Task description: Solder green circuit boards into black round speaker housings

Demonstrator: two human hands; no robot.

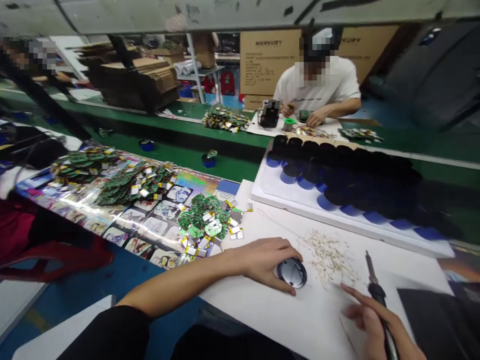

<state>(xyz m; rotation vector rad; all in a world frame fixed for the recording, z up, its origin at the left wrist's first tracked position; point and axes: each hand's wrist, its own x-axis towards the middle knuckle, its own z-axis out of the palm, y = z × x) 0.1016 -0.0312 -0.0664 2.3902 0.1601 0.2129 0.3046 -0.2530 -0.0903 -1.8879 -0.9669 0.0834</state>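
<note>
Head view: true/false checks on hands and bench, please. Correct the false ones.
1. The left hand holds a round shiny piece. True.
2. The soldering iron in the right hand touches the round shiny piece. False: the soldering iron's tip stands apart from it.
3. Green circuit boards lie heaped beyond the left forearm. True.
4. The cylinders in the white tray are red. False: the white tray's cylinders are black and blue.
</note>
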